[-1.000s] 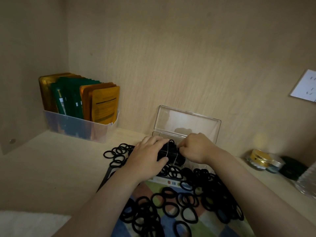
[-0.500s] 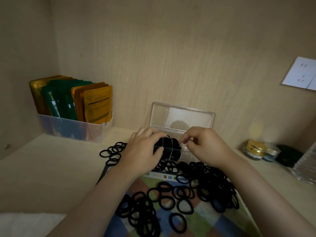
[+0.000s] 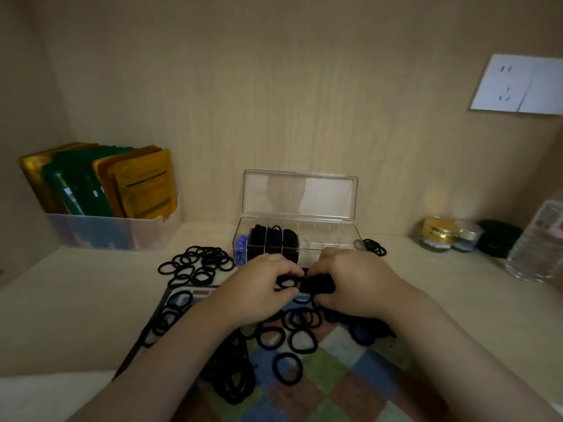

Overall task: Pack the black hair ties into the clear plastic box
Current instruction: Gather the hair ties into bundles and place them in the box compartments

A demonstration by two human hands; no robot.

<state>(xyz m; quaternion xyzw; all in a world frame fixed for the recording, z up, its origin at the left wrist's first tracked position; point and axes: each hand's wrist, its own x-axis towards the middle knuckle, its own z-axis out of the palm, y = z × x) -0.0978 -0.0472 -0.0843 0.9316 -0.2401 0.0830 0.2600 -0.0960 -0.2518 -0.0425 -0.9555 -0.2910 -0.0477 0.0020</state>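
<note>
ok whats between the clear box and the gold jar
A small cluster of hair ties by the box, then bare shelf to the jar; head view.

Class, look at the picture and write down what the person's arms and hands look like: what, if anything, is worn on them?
The left hand and right hand are bare, with no gloves or rings visible. The left forearm and right forearm are bare to the frame's edge: no sleeve, watch or bracelet shows.
</note>
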